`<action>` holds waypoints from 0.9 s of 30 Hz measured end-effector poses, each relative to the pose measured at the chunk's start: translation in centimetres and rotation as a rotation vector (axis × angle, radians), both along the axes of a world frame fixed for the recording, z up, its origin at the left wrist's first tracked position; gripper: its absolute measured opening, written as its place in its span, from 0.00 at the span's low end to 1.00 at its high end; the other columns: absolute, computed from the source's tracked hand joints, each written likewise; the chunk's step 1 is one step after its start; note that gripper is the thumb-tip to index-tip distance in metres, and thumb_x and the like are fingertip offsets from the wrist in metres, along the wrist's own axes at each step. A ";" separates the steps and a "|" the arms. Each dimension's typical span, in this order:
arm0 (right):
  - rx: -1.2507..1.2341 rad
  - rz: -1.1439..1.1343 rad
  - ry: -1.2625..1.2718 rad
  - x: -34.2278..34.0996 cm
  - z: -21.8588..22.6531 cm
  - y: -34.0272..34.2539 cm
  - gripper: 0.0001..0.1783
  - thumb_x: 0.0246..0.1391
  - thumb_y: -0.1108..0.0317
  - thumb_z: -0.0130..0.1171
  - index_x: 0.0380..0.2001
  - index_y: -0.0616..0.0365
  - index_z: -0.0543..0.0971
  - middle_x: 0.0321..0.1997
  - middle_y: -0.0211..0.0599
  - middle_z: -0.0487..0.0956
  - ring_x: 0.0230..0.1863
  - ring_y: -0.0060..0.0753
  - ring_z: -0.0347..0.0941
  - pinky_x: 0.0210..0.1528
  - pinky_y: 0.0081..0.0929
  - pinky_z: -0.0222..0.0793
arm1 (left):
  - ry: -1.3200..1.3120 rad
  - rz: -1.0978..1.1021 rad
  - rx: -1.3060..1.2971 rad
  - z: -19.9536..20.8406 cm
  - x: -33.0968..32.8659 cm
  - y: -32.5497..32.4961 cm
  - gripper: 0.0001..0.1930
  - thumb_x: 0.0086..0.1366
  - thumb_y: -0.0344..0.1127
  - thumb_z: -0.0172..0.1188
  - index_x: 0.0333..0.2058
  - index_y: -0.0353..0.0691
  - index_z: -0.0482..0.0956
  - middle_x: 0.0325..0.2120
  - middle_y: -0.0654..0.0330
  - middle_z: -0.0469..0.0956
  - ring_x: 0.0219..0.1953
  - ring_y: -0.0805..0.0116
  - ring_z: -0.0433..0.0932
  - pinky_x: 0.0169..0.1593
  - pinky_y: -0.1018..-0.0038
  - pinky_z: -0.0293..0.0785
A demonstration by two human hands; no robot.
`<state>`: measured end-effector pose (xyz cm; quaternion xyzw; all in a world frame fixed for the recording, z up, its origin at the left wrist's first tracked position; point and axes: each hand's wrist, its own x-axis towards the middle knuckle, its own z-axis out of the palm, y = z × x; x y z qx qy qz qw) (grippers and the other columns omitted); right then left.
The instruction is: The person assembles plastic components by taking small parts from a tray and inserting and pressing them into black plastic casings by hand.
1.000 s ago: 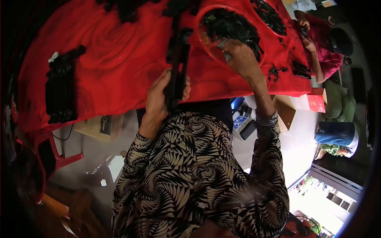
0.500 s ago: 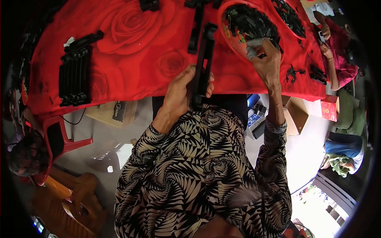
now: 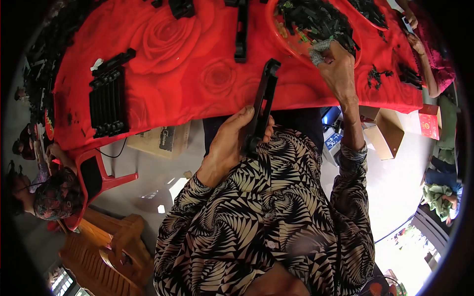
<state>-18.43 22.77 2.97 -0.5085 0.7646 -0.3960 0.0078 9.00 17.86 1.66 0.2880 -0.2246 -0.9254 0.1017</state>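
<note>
Our left hand [image 3: 228,138] grips a slim, slotted black frame [image 3: 258,112], tilted, seen across the table's near edge. Our right hand [image 3: 339,71], fingertips grey-wrapped, curls at the red bowl's [image 3: 280,43] near rim; we cannot tell whether it pinches anything. Rose-printed cloth [image 3: 173,84] spreads leftward to ribbed black bars [image 3: 107,103]. Pale floor [image 3: 160,197] lies below.

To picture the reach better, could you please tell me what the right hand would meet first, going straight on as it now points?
The right hand would probably meet the dark pieces in the red basin first; depth is unclear, so it may already touch them.
</note>
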 end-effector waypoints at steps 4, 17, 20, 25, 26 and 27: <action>0.024 -0.021 0.013 -0.1 -0.2 0.6 0.08 0.38 0.81 0.54 0.27 0.68 0.73 0.29 0.50 0.77 0.28 0.49 0.75 0.32 0.35 0.70 | -0.039 0.033 0.133 -1.0 0.9 0.6 0.18 0.72 0.43 0.45 0.48 0.33 0.71 0.39 0.52 0.77 0.34 0.68 0.76 0.39 0.75 0.76; 0.012 0.289 -0.820 5.4 2.0 3.2 0.11 0.48 0.81 0.60 0.38 0.64 0.80 0.36 0.36 0.82 0.34 0.27 0.77 0.40 0.26 0.74 | -0.097 0.072 -0.072 -3.4 2.4 0.3 0.17 0.71 0.42 0.46 0.50 0.35 0.71 0.36 0.53 0.78 0.29 0.68 0.78 0.34 0.77 0.76; -0.034 0.359 -1.302 9.2 1.2 3.2 0.11 0.46 0.84 0.59 0.36 0.67 0.78 0.34 0.36 0.80 0.37 0.26 0.77 0.46 0.26 0.75 | -0.103 0.064 -0.069 -3.8 2.1 0.1 0.18 0.71 0.42 0.47 0.50 0.35 0.72 0.35 0.54 0.79 0.28 0.71 0.78 0.33 0.78 0.76; 0.061 0.271 -0.722 12.4 0.2 2.4 0.12 0.38 0.86 0.54 0.30 0.66 0.77 0.25 0.33 0.78 0.25 0.21 0.72 0.31 0.19 0.69 | -0.061 0.117 -0.063 -4.6 2.0 0.1 0.15 0.69 0.41 0.52 0.45 0.34 0.74 0.33 0.54 0.81 0.25 0.72 0.79 0.30 0.78 0.78; 0.045 0.248 -0.616 12.5 -0.1 2.4 0.11 0.36 0.86 0.54 0.28 0.65 0.77 0.22 0.34 0.77 0.21 0.21 0.70 0.26 0.19 0.67 | -0.060 0.119 -0.059 -4.6 2.0 0.2 0.15 0.69 0.41 0.52 0.45 0.34 0.74 0.33 0.54 0.81 0.25 0.72 0.79 0.30 0.78 0.78; 0.049 0.248 -0.617 12.6 -0.3 2.5 0.11 0.36 0.86 0.54 0.28 0.65 0.77 0.22 0.34 0.77 0.21 0.21 0.70 0.26 0.19 0.67 | -0.097 0.121 -0.098 -4.6 2.0 0.2 0.15 0.69 0.41 0.52 0.45 0.35 0.75 0.33 0.56 0.81 0.25 0.72 0.78 0.30 0.78 0.77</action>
